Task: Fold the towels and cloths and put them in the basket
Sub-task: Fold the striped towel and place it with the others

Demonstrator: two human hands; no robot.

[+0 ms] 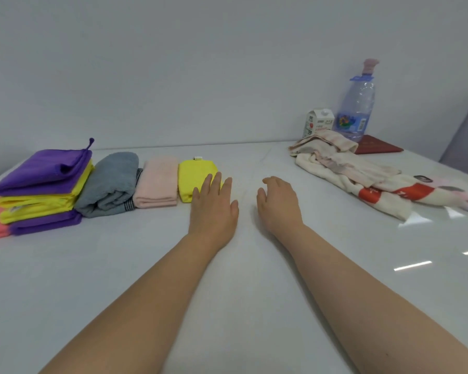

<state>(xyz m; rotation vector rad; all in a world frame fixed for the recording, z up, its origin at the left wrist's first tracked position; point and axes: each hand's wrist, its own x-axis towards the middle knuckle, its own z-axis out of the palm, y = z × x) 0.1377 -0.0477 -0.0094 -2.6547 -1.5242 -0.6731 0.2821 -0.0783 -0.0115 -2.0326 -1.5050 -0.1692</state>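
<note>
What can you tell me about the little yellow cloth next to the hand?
The little yellow cloth is bright, soft-looking fabric folded into a small puffy rectangle, with a tiny white tag at its far edge. It lies flat on the white table, at the right end of a row, right beside a folded pink towel. The left hand has straight fingers over its right edge.

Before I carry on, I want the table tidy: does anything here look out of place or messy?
Yes. The cream and pink cloths at the right lie crumpled and unfolded, unlike the folded stack at the left. The grey towel is bundled loosely, a striped edge poking out.
</note>
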